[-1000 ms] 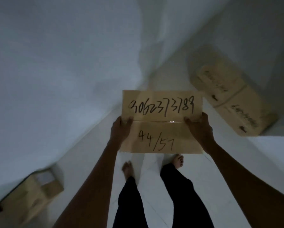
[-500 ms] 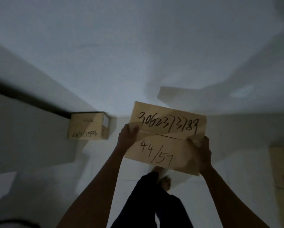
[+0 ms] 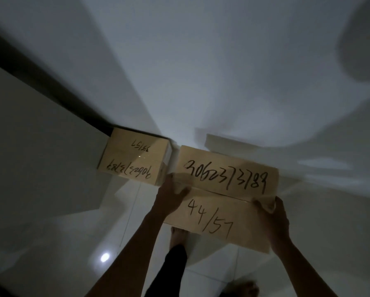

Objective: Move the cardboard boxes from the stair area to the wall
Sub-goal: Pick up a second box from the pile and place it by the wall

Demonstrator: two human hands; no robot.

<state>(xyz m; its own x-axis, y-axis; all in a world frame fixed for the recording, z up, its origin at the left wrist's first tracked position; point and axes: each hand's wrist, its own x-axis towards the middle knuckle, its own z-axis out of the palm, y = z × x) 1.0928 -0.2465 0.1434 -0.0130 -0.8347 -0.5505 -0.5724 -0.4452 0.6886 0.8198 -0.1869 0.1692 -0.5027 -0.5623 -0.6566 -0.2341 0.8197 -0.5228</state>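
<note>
I hold a cardboard box (image 3: 222,198) with "3062373789" and "44/57" handwritten on its top, in front of me above the floor. My left hand (image 3: 172,195) grips its left edge and my right hand (image 3: 274,221) grips its right edge. A second cardboard box (image 3: 134,157) with similar handwriting, seen upside down, rests on the floor against the white wall (image 3: 201,71), just left of the held box and close to its far left corner.
A grey ledge or step block (image 3: 40,146) with a dark gap behind it stands on the left, touching the second box. My bare feet (image 3: 178,234) and dark trousers are on the glossy white tiled floor (image 3: 72,243). The room is dim.
I have turned and walked toward the wall with the box in both hands. The box on the floor is now much nearer, right beside the held one. The boxes at the right have left view.
</note>
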